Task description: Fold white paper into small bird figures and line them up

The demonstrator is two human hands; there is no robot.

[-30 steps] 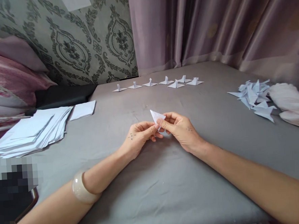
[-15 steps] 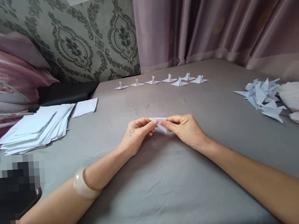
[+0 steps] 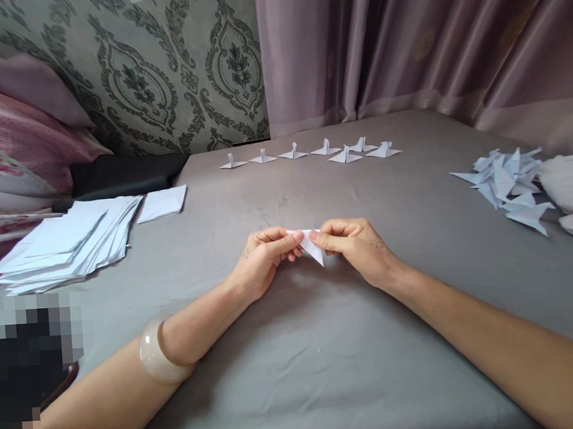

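Observation:
A small folded white paper (image 3: 312, 248) with a triangular tip pointing down is held up above the grey cloth surface (image 3: 294, 343). My left hand (image 3: 269, 254) pinches its left part between thumb and fingers. On the other side, my right hand (image 3: 354, 246) grips the right edge the same way, thumb on the near face. The two thumbs are close to each other. Fingertips behind the paper are partly hidden. Farther off stands a row of several folded paper figures (image 3: 294, 152), each with flat wings and an upright middle.
At left lie a fanned stack of white sheets (image 3: 60, 241) and a smaller paper pile (image 3: 163, 204), beside a black cloth (image 3: 129, 175). A heap of pointed paper pieces (image 3: 505, 178) lies at right by a pale fabric bundle (image 3: 571, 184). Curtains (image 3: 306, 58) hang behind.
The paper's tip now reaches lower and shows more of its face. My right hand has turned slightly at the wrist. My left hand stays nearly in place.

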